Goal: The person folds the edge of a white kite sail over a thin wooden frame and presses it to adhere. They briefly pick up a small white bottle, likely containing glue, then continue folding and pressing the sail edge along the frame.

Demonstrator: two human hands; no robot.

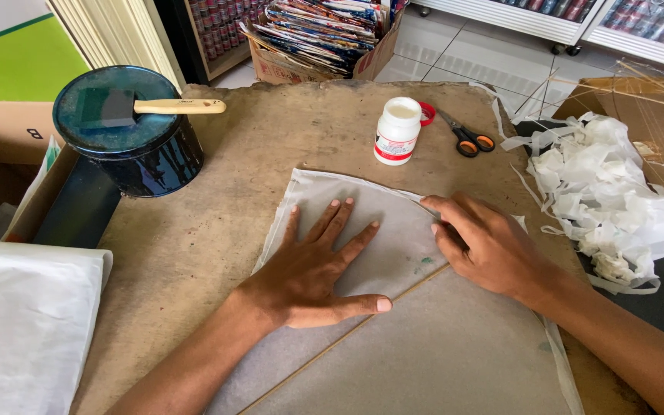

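Note:
A sheet of thin white translucent paper (439, 346) lies on a worn brown board (209, 215), with thin wooden sticks (347, 334) running under it. My left hand (313, 265) rests flat on the paper, fingers spread. My right hand (482, 242) presses on the folded upper right edge of the paper, fingertips on the fold. Neither hand holds anything.
An open white glue bottle (397, 131) with its red cap (427, 114) and orange-handled scissors (466, 138) lie beyond the paper. A dark blue tin (128, 134) carries a foam brush (147, 107). Crumpled white paper scraps (609, 200) sit right; white sheets (24, 330) left; a magazine box (320, 38) behind.

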